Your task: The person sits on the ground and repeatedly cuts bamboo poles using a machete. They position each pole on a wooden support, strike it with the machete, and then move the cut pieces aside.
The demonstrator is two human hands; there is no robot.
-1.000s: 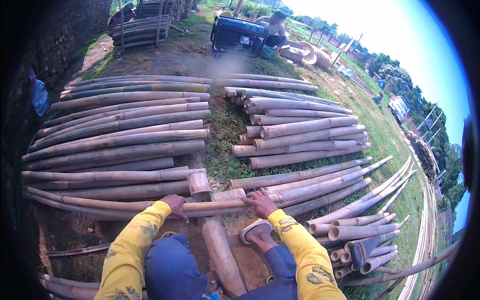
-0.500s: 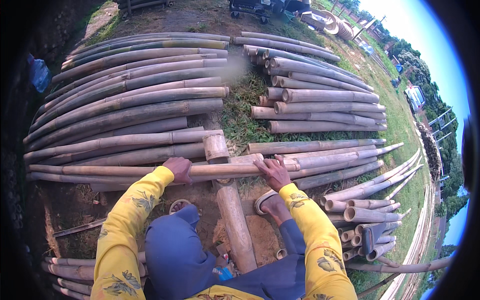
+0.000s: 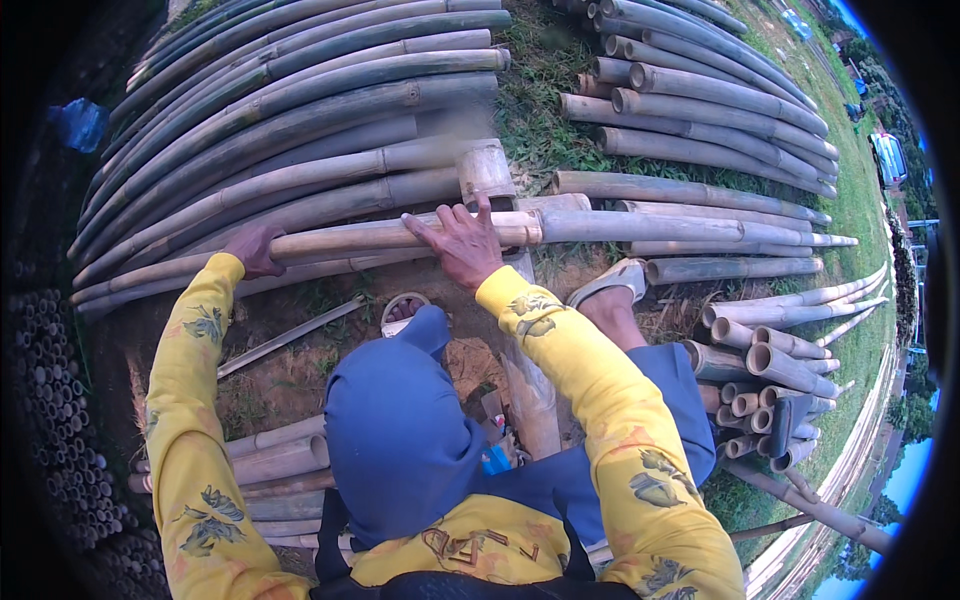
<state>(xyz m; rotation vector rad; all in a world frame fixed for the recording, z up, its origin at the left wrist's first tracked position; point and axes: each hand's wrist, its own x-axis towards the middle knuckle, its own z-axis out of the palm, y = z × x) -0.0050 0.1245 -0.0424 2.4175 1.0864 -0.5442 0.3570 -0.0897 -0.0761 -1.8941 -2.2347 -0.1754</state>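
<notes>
A long bamboo pole (image 3: pixel 350 237) runs from left to right in front of me, lying across a thick bamboo post (image 3: pixel 487 172). My left hand (image 3: pixel 254 250) is closed around its left stretch. On the pole just left of a pale ringed joint lies my right hand (image 3: pixel 466 243), its thumb to the left and fingers bent over the top, somewhat apart. Beyond that joint the pole goes on greyer and thinner to the right. The thick post slopes down between my sandalled feet, partly hidden by my right arm.
Rows of bamboo poles (image 3: pixel 300 130) lie at the far left, with another stack (image 3: pixel 720 115) at the far right. Cut bamboo ends (image 3: pixel 770 365) stick out at the right. A flat strip (image 3: pixel 290 337) lies on the ground near my left sandal (image 3: pixel 405 308). A vehicle (image 3: pixel 888 158) stands far right.
The pole has slid left across the thick post, my left hand going with it. My right hand has also moved left. The view has tipped down, showing more ground and cut ends.
</notes>
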